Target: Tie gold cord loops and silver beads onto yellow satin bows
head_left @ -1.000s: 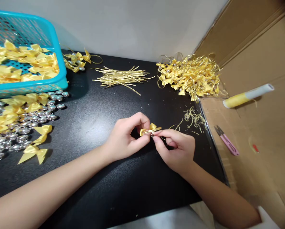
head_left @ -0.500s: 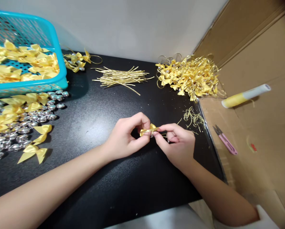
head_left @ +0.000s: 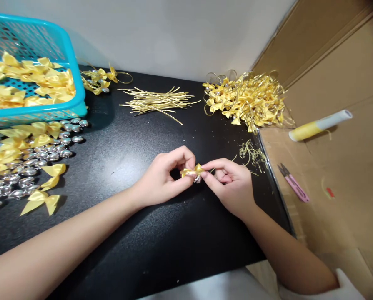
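Over the black table, my left hand [head_left: 167, 177] pinches a small yellow ribbon bow [head_left: 198, 169] between thumb and forefinger. A shiny silver bead [head_left: 198, 179] hangs just under the bow, partly covered by the fingertips. From the other side, the thumb and forefinger of my right hand [head_left: 233, 187] are closed on the bow's right edge. A thin gold strand shows beside the right fingers; its path through the bow is hidden.
A turquoise basket [head_left: 76, 79] of yellow bows stands left, with silver beads [head_left: 53, 156] and loose bows [head_left: 42, 199] before it. Gold cords [head_left: 158, 101] lie centre back. A heap of finished-looking bows [head_left: 245, 100], cord scraps [head_left: 251, 154] and pink thread snips [head_left: 295, 185] are right.
The bow has turned between my fingers, so its loops and the silver bead show more. My right hand has shifted slightly left. Both hands keep their pinch.
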Demonstrator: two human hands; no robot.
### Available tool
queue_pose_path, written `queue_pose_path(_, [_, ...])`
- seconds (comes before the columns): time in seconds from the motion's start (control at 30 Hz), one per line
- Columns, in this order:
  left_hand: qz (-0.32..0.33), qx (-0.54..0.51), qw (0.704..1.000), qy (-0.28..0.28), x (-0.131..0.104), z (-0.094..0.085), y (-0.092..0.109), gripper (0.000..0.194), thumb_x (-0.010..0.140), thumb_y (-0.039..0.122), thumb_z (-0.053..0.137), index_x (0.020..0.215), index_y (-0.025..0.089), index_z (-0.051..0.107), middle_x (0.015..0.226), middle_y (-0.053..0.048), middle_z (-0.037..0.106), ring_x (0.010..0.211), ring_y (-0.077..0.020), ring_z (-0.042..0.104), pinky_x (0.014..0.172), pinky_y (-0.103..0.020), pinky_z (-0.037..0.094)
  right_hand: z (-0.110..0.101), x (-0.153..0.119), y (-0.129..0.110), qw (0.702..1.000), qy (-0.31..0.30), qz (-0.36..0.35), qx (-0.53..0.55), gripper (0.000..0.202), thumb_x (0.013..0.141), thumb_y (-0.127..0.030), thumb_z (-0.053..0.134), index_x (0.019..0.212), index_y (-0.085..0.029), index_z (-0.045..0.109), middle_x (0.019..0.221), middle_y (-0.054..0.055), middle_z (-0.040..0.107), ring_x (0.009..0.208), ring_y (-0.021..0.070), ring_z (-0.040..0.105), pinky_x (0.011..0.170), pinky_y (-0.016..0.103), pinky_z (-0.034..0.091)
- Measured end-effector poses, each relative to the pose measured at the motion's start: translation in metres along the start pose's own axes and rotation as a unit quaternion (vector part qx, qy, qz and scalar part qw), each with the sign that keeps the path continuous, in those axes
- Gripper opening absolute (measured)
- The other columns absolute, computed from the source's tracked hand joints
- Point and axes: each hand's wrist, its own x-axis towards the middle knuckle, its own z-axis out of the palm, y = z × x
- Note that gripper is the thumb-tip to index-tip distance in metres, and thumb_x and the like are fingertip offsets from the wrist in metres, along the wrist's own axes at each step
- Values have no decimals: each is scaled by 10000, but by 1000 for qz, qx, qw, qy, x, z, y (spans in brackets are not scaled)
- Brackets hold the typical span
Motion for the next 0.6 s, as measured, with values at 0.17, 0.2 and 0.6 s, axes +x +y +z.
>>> queue_pose_path(0.17, [-29,-60,998,-13,1,-1,-1,85,853,121,593,808,162,533,718,30,578,608,-61,525,580,-176,433,-2,1,4,999,-28,-14,-22,51,785,-111,624,773,-151,653,487,-117,271,423,23,261,441,159,281])
queue_pose_path(0.2, [-35,-68,997,-15,1,-1,-1,79,856,120,592,808,159,542,721,28,582,610,-60,525,577,-174,431,-3,1,4,999,-36,-12,-23,53,790,-116,622,805,-152,658,492,-117,268,425,25,263,442,160,282])
queue_pose_path(0.6, [-170,-191,967,-20,9,-5,-2,104,828,184,660,816,130,573,673,27,602,578,-59,523,549,-169,433,-3,-1,16,998,-27,55,26,114,839,-167,590,951,-182,604,544,-106,289,473,52,308,496,192,307])
